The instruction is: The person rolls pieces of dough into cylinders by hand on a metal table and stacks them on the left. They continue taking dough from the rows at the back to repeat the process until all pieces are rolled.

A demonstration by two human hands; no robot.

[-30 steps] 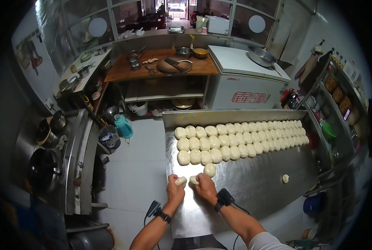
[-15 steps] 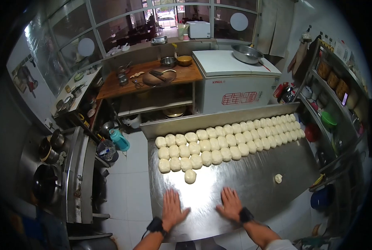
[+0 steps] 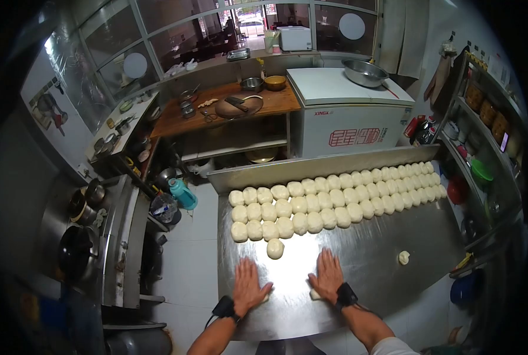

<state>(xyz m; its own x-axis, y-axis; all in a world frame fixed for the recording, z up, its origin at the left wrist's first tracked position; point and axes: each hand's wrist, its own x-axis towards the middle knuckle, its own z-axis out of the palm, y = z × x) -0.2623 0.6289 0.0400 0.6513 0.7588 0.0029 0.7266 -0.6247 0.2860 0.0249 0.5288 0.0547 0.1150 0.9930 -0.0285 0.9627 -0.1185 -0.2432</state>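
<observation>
On the steel table (image 3: pixel 358 254), my left hand (image 3: pixel 250 287) lies palm down with its fingers stretched out. A small pale bit of dough (image 3: pixel 266 298) shows at the edge of its palm, below the thumb. My right hand (image 3: pixel 328 277) is also flat and spread, and a similar bit of dough (image 3: pixel 315 294) peeks out under its heel. How much dough lies beneath each palm is hidden. Just beyond my hands sits a single round dough ball (image 3: pixel 275 248). Behind it, three long rows of dough balls (image 3: pixel 315 222) stretch to the right.
A small dough scrap (image 3: pixel 404 257) lies at the table's right. A steel backboard (image 3: pixel 335 158) edges the far side. Beyond stand a white freezer (image 3: pixel 352 118) with a metal bowl (image 3: pixel 365 73), and a wooden counter (image 3: pixel 175 121). Stoves (image 3: pixel 119 236) line the left, shelves (image 3: pixel 483 136) the right.
Both hands have slid slightly forward, toward the single dough ball. Pale dough edges now show beneath both palms. The whole view has shifted a little to the left.
</observation>
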